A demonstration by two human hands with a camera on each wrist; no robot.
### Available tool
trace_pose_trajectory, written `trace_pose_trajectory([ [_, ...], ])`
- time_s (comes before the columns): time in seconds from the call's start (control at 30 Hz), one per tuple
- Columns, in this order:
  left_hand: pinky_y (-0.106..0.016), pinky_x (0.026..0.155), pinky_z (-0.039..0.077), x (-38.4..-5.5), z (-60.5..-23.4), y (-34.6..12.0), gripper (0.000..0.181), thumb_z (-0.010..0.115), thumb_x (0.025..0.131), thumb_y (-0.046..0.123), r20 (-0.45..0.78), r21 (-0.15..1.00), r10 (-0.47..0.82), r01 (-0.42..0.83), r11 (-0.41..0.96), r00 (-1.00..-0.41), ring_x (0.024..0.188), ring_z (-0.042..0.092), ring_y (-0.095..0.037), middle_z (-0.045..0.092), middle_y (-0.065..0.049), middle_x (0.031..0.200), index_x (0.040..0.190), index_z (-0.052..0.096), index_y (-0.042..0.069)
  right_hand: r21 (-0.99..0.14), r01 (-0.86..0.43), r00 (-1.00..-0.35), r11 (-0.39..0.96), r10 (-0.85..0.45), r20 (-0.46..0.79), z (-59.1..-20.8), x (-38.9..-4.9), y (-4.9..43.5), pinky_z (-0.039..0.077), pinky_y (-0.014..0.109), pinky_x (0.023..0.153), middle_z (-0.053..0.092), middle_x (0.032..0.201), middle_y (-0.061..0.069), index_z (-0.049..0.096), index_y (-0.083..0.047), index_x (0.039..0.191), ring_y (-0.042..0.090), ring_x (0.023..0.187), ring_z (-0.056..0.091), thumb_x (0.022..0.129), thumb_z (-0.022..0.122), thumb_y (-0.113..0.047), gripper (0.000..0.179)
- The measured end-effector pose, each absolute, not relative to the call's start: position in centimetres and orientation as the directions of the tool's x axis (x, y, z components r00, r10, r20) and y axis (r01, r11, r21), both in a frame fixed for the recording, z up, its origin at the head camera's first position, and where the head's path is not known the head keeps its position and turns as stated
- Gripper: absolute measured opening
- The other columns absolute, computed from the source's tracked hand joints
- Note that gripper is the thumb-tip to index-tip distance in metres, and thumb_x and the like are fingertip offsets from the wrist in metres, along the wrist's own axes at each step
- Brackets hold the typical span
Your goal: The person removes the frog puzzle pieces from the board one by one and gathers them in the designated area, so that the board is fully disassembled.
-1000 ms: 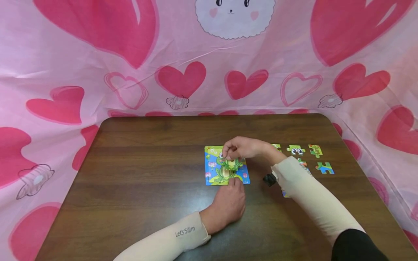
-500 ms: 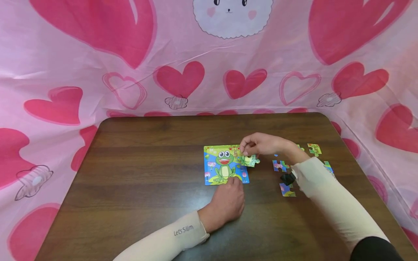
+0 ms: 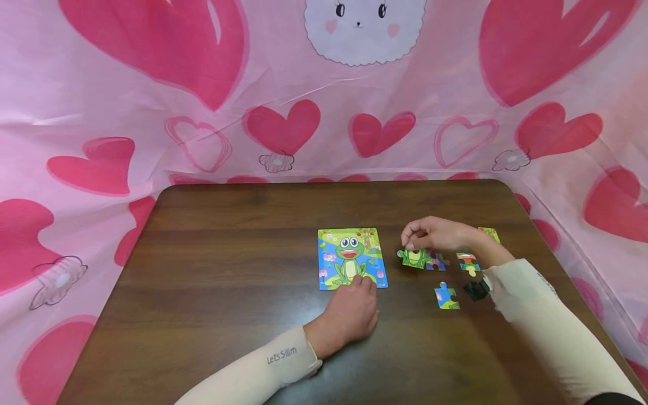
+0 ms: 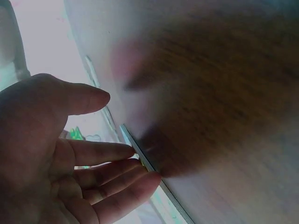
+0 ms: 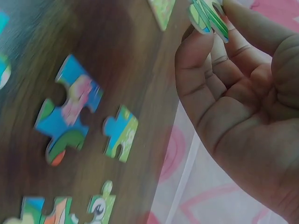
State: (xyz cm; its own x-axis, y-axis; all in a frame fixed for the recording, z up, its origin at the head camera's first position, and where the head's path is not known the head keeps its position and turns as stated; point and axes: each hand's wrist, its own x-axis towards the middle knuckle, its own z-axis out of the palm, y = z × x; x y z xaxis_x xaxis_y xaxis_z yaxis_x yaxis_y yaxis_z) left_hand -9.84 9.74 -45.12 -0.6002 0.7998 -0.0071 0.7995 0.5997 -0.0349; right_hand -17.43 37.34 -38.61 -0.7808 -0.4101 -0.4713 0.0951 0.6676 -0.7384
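Observation:
A square frog puzzle board (image 3: 329, 264) lies on the table in the head view. My left hand (image 3: 349, 312) is at its near edge. In the left wrist view, the fingertips touch the board's edge (image 4: 174, 200) and the thumb is held apart. To the board's right, my right hand (image 3: 435, 233) pinches a green puzzle piece (image 3: 416, 259) above the table. The right wrist view shows the held puzzle piece (image 5: 201, 16) between thumb and fingers, partly cut off by the frame.
Loose puzzle pieces lie around the right hand: a blue one (image 3: 445, 298), a red-mouthed one (image 3: 468, 262), a pink and blue one (image 5: 70, 112) and others. One green piece (image 3: 489, 233) is partly behind the right forearm. A pink heart-print cloth (image 3: 379, 90) hangs behind the table (image 3: 228, 236).
My right hand has moved rightward from over the frog board to the loose pieces, carrying the green puzzle piece. The left hand has stayed at the board's near edge.

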Motion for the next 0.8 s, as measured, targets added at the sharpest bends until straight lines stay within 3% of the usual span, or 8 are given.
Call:
trace_pose_trajectory([
  [0.5,-0.026,0.064,0.054,-9.8,-45.3,9.9,0.050,0.060,0.097,0.049,-0.035,-0.017,0.798,0.799,0.601,-0.601,0.095,0.059,-0.016,0.065,-0.003,0.111,0.124,0.065,0.007,-0.724,0.127,-0.793,0.678,-0.369,-0.485,-38.0,-14.6,42.8,0.050,0.034,0.073,0.056,0.097,0.008,0.059,0.002,0.109,0.017,0.085,0.054,0.103,0.058,-0.016,0.018],
  [0.8,-0.026,0.064,0.054,-10.1,-45.3,9.8,0.051,0.059,0.097,0.049,-0.044,-0.020,0.798,0.799,0.601,-0.601,0.095,0.058,-0.016,0.064,-0.004,0.110,0.126,0.064,0.007,-0.699,0.169,-0.797,0.695,-0.320,-0.512,-38.4,-13.6,44.8,0.050,0.035,0.069,0.055,0.091,0.006,0.060,0.002,0.108,0.015,0.081,0.053,0.102,0.059,-0.016,0.019],
])
